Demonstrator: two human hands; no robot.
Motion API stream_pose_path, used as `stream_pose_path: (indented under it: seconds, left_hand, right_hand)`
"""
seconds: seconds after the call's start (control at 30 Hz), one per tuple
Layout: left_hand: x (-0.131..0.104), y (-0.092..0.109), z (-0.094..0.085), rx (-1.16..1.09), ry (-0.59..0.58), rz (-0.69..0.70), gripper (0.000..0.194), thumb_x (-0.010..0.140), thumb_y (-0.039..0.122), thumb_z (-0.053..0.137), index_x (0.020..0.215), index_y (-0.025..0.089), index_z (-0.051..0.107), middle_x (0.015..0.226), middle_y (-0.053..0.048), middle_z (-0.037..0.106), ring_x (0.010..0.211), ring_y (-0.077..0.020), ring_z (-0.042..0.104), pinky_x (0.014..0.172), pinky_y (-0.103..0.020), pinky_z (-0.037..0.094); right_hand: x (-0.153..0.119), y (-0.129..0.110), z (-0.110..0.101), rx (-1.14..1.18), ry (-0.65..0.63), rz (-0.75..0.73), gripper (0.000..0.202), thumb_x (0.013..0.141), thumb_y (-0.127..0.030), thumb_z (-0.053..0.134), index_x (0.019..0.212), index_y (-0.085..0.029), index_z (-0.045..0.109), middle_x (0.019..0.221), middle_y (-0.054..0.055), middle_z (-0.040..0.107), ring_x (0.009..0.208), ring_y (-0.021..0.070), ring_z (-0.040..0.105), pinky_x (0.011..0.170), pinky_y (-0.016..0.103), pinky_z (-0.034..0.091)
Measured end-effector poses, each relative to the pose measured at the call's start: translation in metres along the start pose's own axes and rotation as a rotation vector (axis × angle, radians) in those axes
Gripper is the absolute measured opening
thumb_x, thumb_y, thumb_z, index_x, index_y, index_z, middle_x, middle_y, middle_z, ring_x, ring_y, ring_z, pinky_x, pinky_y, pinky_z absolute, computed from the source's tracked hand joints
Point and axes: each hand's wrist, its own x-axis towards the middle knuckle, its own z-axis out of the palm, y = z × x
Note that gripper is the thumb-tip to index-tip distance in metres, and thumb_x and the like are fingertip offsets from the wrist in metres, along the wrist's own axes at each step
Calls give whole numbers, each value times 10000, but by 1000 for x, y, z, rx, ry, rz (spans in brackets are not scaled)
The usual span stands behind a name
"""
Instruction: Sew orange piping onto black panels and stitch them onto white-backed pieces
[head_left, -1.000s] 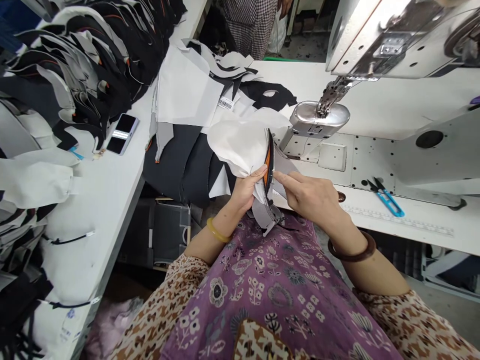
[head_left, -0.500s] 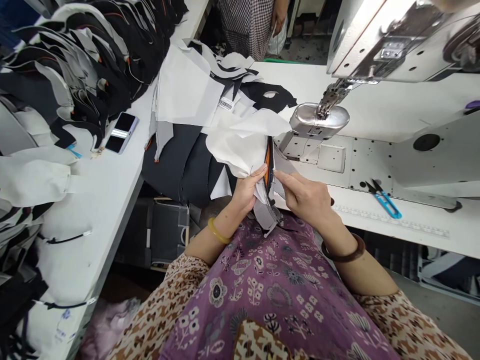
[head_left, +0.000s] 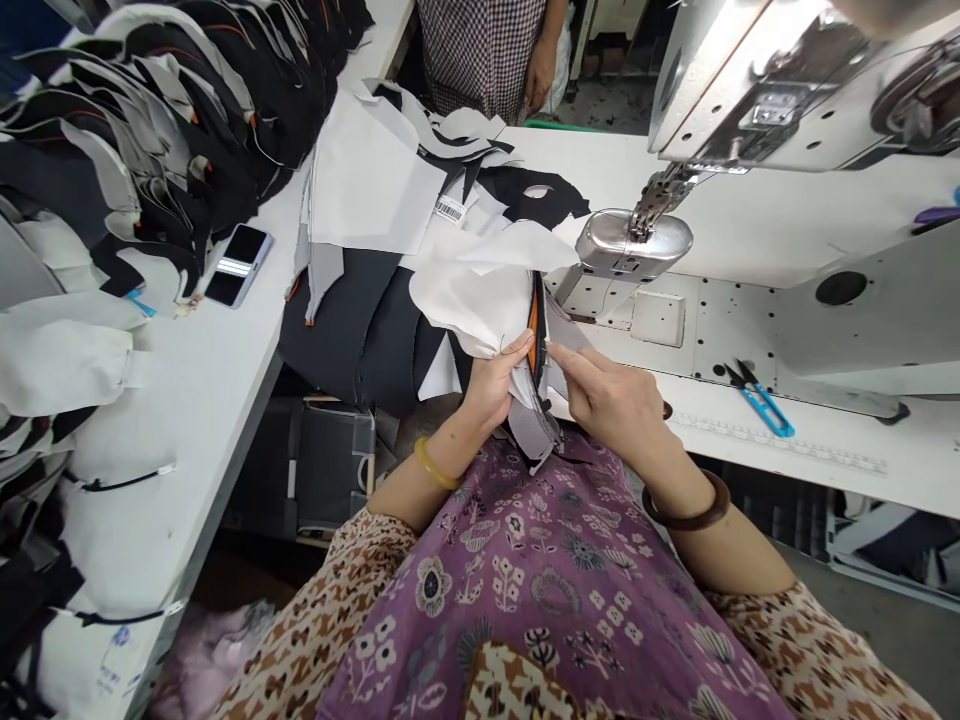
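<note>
Head view: both hands meet at the near edge of the sewing table (head_left: 787, 440), just above the lap, with a layered fabric piece (head_left: 480, 300) pinched between them. The left hand (head_left: 491, 385) grasps it from the left, thumb on top against the white layer; the right hand (head_left: 611, 400) closes on it from the right, thumb and forefinger nipping the grey layer beside the orange trim (head_left: 533, 335). Neither hand is loose — each is clamped on the cloth.

The piece's long axis runs away from the body: the orange-and-black seam edge stands nearly upright between the 2 thumbs and points toward the sewing machine's post bed (head_left: 634, 245), which lies beyond and slightly right of the hands, near but not touching. The right hand sits nearer that post and the needle above it; a grey tail hangs down toward the lap.

Blue thread snips (head_left: 761, 400) lie on the table well right of the right hand. A phone (head_left: 236, 265) rests on the left table beside stacked cut pieces (head_left: 150, 130).
</note>
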Motion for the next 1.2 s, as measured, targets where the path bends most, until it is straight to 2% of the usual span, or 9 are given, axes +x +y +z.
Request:
stream_pose_path:
  seconds: [0.17,0.3,0.47,0.7,0.77,0.83,0.97,1.07,1.2]
  left_hand:
    - [0,-2,1,15,-42,95,245,708,20,636,884,183,684,939,25,700,1126,-165,567,1018,-290,411]
    - [0,-4,1,17,-72,121,309,715,20,633,962,201,677,988,28,694,1130,-166,565,1013,-288,423]
    - [-1,-5,2,-15,-81,128,347,712,6,631,989,212,669,1013,40,689,1147,-170,554,1018,-296,430]
    - [-2,-5,6,-60,-37,80,379,706,-15,623,1006,214,660,1017,33,690,1171,-178,535,1041,-311,416]
    - [-2,-5,5,-52,-31,66,373,700,-12,630,999,210,659,995,38,694,1153,-170,550,1034,-298,420]
    - [-3,-6,4,-19,-44,58,314,688,9,653,943,191,669,925,42,703,1108,-161,582,1011,-281,434]
    - [-4,-7,2,54,-86,67,121,671,67,694,746,155,659,735,45,689,959,-148,648,943,-269,470]
    - [-5,-8,5,68,-85,91,112,659,62,700,690,150,637,679,51,667,898,-133,659,914,-256,476]
    - [-6,-9,11,81,-38,116,152,653,24,686,654,157,611,627,61,635,925,-127,647,928,-241,457]
  right_hand:
    - [-3,-2,10,70,130,8,339,850,-108,394,1081,-171,634,648,-19,567,557,58,460,466,222,249]
    - [-5,-4,15,110,142,54,340,862,-114,390,1102,-173,624,737,-7,615,600,54,509,483,221,271]
    - [-6,-6,18,175,153,95,344,868,-123,377,1101,-177,623,732,5,616,614,65,531,499,215,298]
    - [-6,-10,23,353,166,149,325,870,-124,370,1113,-141,585,843,46,642,711,86,578,586,195,385]
    - [-3,-9,21,439,165,183,267,885,-165,370,1042,-140,584,805,41,626,680,80,559,597,191,391]
    - [1,-6,17,557,131,217,207,896,-241,385,884,-138,564,693,15,565,581,62,490,559,187,366]
    - [9,3,13,893,-42,289,333,838,-395,489,632,-151,397,522,-40,332,469,41,286,460,186,261]
    - [9,5,17,1151,-90,384,417,771,-447,568,594,-163,320,510,-53,255,467,38,225,427,184,207]
    - [5,0,24,1289,-21,506,440,751,-463,599,584,-159,329,495,-55,280,463,35,235,430,184,208]
